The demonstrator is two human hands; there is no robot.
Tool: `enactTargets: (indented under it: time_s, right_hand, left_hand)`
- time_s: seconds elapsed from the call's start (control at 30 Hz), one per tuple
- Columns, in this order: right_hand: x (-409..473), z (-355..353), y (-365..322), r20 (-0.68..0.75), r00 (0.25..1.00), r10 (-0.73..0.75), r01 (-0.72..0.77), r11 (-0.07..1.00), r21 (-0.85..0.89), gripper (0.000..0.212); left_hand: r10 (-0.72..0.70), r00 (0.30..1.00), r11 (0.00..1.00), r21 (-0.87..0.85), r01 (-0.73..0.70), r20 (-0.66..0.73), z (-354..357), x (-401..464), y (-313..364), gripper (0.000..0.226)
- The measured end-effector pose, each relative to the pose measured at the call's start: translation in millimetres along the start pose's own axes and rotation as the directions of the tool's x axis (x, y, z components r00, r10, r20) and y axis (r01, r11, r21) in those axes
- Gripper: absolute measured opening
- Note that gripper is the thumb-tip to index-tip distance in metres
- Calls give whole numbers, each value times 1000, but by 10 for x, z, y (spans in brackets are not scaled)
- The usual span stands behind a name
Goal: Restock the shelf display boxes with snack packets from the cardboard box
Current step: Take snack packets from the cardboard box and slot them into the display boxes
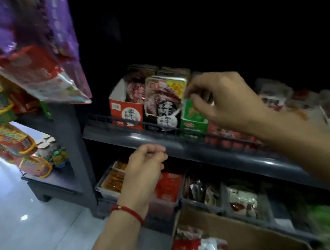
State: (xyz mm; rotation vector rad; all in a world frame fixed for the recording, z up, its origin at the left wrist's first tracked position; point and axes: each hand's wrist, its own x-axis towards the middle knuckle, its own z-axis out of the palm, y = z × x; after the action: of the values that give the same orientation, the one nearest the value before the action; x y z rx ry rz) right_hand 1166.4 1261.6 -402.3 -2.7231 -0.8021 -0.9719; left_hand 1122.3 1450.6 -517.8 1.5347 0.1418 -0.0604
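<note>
Three display boxes stand side by side on the dark shelf: a red one, a black one and a green one. My right hand reaches over the green box, its fingertips pinched at the box's top; whether they hold a packet is hidden. My left hand, with a red cord on the wrist, hovers loosely curled below the shelf edge and holds nothing. The cardboard box sits at the bottom right with red and silver snack packets inside.
A lower shelf carries trays of packets. Further packets lie to the right on the upper shelf. Hanging snack bags crowd the upper left, and bottles stand on a low side shelf. White tiled floor lies at the lower left.
</note>
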Motion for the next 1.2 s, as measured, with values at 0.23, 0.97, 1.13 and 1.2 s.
enactTargets:
  time_s: [0.23,0.97,1.13,1.2]
  right_hand:
    - [-2051,79,233,557,811,181,-170,983,-71,19]
    - [-4404,1664,215,959,200,202,-115,977,-182,57]
    - [-4444,1775,216,910,277,310,-118,950,-288,61]
    - [-4420,1793,256,899,291,326,-132,945,-300,64]
  left_hand:
    - [-49,922,846,507,-166,383,747,-432,-483,8]
    - [-615,612,205,851,-484,497,1302,-691,-2420,35]
    - [-616,609,225,852,-473,501,1281,-644,-2485,35]
    - [-624,605,240,858,-455,495,1292,-629,-2465,33]
